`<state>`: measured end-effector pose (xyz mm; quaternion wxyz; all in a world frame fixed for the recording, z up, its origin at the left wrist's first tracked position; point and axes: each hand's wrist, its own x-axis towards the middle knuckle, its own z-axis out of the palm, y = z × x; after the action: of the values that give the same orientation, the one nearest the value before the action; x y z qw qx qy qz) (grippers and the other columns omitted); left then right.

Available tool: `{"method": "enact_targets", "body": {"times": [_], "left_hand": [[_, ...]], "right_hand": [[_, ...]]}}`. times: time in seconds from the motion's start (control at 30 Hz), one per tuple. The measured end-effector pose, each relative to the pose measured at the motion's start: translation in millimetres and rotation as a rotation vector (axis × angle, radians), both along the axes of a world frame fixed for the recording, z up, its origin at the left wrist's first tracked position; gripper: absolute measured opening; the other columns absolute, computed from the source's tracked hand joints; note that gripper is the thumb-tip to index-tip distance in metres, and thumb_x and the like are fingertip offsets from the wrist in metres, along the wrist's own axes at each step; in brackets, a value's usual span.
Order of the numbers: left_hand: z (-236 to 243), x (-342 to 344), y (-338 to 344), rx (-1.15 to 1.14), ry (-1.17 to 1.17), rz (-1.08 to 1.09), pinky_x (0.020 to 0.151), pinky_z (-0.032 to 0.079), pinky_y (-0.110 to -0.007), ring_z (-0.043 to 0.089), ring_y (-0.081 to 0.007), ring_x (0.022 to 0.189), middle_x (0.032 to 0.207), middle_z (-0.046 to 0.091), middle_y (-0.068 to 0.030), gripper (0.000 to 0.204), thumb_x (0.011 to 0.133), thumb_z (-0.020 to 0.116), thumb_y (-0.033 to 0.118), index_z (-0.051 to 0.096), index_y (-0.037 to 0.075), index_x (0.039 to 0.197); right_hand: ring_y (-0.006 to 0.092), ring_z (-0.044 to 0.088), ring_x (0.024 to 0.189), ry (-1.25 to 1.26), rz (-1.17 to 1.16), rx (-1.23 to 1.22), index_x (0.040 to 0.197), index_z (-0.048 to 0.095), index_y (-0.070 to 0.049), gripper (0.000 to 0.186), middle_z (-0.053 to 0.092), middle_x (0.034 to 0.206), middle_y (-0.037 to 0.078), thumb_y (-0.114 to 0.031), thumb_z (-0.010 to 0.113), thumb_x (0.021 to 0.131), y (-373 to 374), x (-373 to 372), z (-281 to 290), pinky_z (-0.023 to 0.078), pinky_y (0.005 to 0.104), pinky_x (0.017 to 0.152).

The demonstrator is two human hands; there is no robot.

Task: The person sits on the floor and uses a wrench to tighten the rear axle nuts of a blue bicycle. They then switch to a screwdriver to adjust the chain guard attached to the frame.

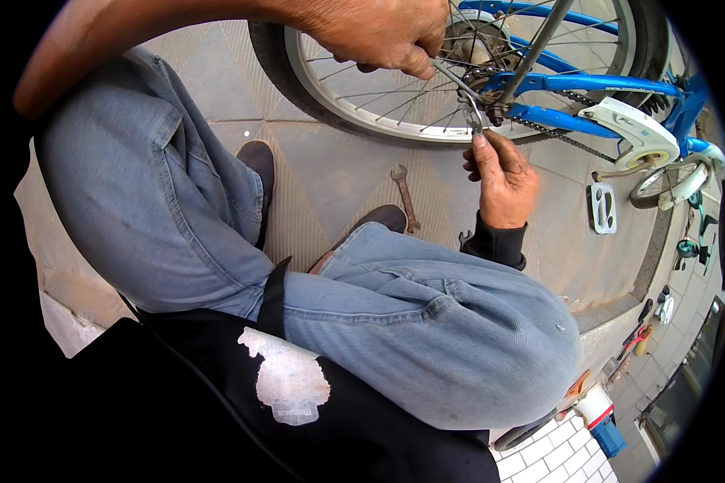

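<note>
A blue bicycle (588, 84) lies on its side at the top of the head view, its rear wheel (362, 97) toward me. My left hand (379, 32) reaches in from the upper left and grips a thin metal rod or wrench handle (455, 80) that runs to the rear axle. My right hand (499, 177) comes up from below, fingers pinched on a small metal part (475, 121) at the axle nut, beside the chain (556, 133) and sprocket. What the fingertips hold is partly hidden.
A rusty open-ended wrench (405, 197) lies on the tiled pavement between my shoes (258, 161). A white pedal (602, 208) and a small training wheel (660, 181) are at right. My jeans-clad knees fill the lower centre. Tools and bottles lie at the lower right.
</note>
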<state>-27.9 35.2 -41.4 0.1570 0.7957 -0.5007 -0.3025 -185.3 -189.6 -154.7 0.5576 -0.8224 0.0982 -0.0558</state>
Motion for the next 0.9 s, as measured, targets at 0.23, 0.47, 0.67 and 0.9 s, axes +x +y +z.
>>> {"method": "enact_targets", "body": {"times": [0.23, 0.47, 0.67, 0.9], "left_hand": [[-11.1, -0.3, 1.2, -0.06, -0.083, -0.013, 0.063, 0.049, -0.046, 0.062, -0.0403, 0.068, 0.07, 0.061, -0.0251, 0.031, 0.088, 0.057, 0.024, 0.065, -0.005, 0.079], [-16.0, 1.3, 2.8, -0.058, -0.019, 0.0, 0.064, 0.049, -0.047, 0.062, -0.0413, 0.069, 0.071, 0.061, -0.0265, 0.031, 0.088, 0.056, 0.024, 0.064, -0.005, 0.08], [-16.9, 2.0, 3.4, -0.034, -0.016, 0.012, 0.067, 0.049, -0.047, 0.063, -0.0414, 0.072, 0.074, 0.062, -0.0269, 0.031, 0.088, 0.057, 0.024, 0.065, -0.005, 0.083], [-12.8, -12.5, -0.8, -0.075, -0.152, 0.08, 0.057, 0.054, -0.035, 0.064, -0.0246, 0.056, 0.068, 0.066, -0.02, 0.028, 0.091, 0.062, 0.019, 0.069, -0.008, 0.092]], "right_hand": [[0.0107, 0.062, 0.066, -0.087, -0.024, 0.269, 0.105, 0.066, 0.003, 0.025, 0.066, 0.078, 0.007, -0.019, 0.058, 0.096, 18.7, 5.4, -73.4, 0.051, 0.0243, 0.06], [0.0131, 0.062, 0.061, -0.171, -0.121, -0.111, 0.098, 0.064, 0.002, 0.022, 0.063, 0.069, 0.009, -0.018, 0.056, 0.097, 23.3, -7.6, -54.4, 0.049, 0.0279, 0.058], [0.0238, 0.064, 0.06, -0.11, -0.083, -0.361, 0.095, 0.065, -0.001, 0.02, 0.062, 0.067, 0.012, -0.02, 0.059, 0.095, 16.4, -5.8, -32.3, 0.048, 0.0335, 0.058], [0.0333, 0.064, 0.062, 0.054, -0.003, -0.483, 0.089, 0.064, -0.003, 0.022, 0.063, 0.068, 0.016, -0.024, 0.058, 0.095, 5.8, -4.5, 1.5, 0.048, 0.0389, 0.056]]}}
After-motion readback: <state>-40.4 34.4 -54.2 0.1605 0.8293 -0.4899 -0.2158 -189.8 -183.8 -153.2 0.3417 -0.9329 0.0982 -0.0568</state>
